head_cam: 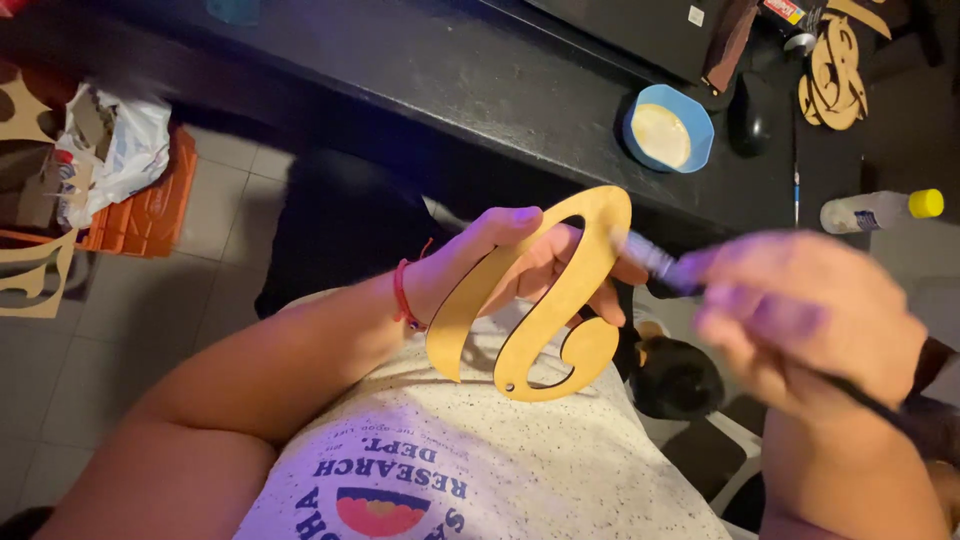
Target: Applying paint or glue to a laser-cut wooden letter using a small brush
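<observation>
My left hand [520, 262] grips a flat, curly wooden cutout [560, 300] of tan colour, held upright over my lap. My right hand [800, 320], blurred by motion, holds a thin brush [655, 260] whose pale tip touches the right edge of the cutout. A red string bracelet [402, 295] circles my left wrist.
A dark worktop [450, 70] lies ahead with a blue bowl [668, 128] of pale liquid, more wooden cutouts [835, 70] and a white bottle with a yellow cap [880, 208]. At the left floor stand an orange crate [150, 200] and a plastic bag [115, 150].
</observation>
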